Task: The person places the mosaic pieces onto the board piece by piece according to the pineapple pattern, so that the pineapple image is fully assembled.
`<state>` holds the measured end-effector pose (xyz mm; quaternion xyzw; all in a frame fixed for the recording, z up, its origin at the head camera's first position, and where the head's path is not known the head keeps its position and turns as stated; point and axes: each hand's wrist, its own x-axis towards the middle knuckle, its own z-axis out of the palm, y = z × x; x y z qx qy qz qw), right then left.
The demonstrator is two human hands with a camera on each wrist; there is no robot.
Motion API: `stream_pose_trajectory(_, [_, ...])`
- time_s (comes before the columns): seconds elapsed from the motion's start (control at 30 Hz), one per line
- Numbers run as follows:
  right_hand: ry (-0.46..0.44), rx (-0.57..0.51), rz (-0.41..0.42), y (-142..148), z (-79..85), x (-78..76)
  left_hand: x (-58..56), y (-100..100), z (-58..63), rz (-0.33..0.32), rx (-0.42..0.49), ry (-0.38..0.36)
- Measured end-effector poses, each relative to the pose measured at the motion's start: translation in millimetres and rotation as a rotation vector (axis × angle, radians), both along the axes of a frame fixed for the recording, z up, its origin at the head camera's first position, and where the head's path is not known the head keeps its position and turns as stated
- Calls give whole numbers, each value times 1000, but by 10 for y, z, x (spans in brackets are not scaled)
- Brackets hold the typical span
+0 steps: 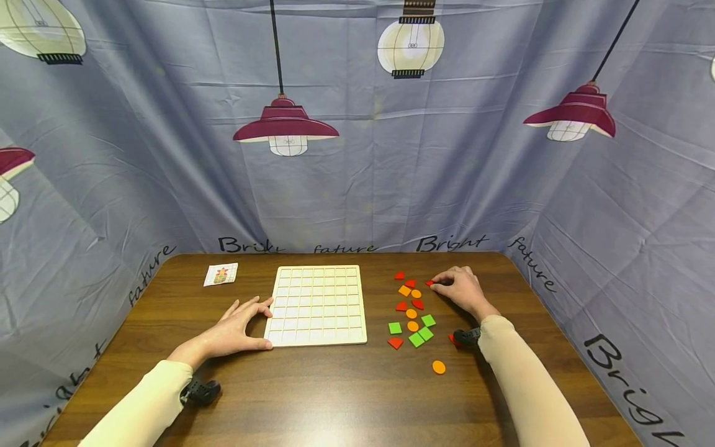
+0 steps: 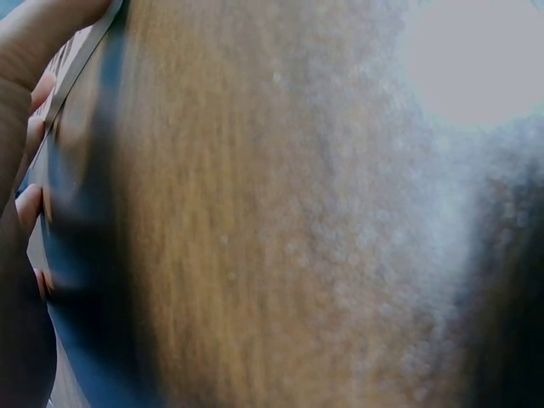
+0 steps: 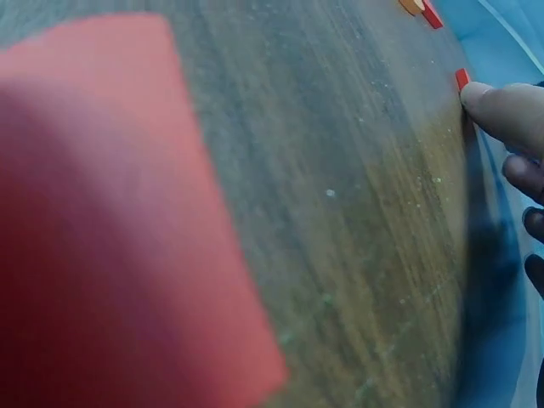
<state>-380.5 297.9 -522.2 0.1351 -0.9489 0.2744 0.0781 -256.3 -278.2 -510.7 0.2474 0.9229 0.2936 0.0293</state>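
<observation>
A white square grid board (image 1: pixel 317 305) lies on the wooden table. My left hand (image 1: pixel 237 329) rests at its left edge, thumb by the near corner and fingers spread along the side; the left wrist view shows the fingertips (image 2: pixel 31 204) at that edge. Over on the right, my right hand (image 1: pixel 460 288) pinches a small red piece (image 1: pixel 429 283) at its fingertips, close to the tabletop. The same red piece (image 3: pixel 461 78) shows at the thumb tip in the right wrist view. Part of another red piece (image 1: pixel 452 339) is hidden under the right wrist.
Between board and right hand lie several loose pieces: green squares (image 1: pixel 395 328), orange rounds (image 1: pixel 439 367), an orange square (image 1: pixel 404 290) and red wedges (image 1: pixel 395 343). A small card with a flower-like picture (image 1: pixel 221 274) lies at the back left. A grey curtain (image 1: pixel 357 186) surrounds the table.
</observation>
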Motion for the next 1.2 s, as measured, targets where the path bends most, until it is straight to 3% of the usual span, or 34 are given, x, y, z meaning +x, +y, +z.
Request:
stream_pose_trajectory(0.3, [16,-18,-27,-76,23,-16,-2,-2,-1,-2,-12,5])
stream_pose_trajectory(0.5, [32,-55,33,-316,177,-62,-4,-16,-1,-2,-4,-1])
stream_pose_trajectory(0.83, [2,-62,188,-1175,330,-157,-4,1,20,-11,-3,-15])
stream_pose_trajectory(1.2, [-60,-50,313,-2103,201,-172,0,1,14,-1,1,-7])
